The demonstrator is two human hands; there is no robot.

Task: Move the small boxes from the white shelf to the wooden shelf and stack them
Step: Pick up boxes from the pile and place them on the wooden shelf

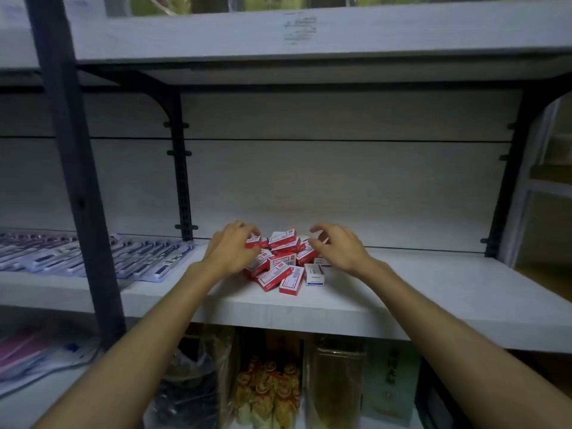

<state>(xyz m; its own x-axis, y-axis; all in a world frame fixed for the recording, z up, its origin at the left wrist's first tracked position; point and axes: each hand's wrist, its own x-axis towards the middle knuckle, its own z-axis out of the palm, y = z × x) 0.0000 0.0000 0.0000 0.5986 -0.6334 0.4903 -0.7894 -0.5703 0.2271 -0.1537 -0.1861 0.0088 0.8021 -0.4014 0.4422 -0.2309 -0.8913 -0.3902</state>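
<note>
About a dozen small boxes heap mid white shelf; left hand grasps one, right hand hovers curled, holding nothing; bare shelf rightward.

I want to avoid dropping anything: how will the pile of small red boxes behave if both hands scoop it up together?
The pile of small red boxes lies loose and criss-crossed on the white shelf, so it will probably shift and shed boxes. Each looks like stiff, light card. The left hand and right hand may hold only a few.

The white shelf carries a loose heap of small red-and-white boxes near its middle, some lying flat, some tilted on others. 1 white box with blue print lies at the heap's right edge. Packaged pens cover the board to the left.
</note>
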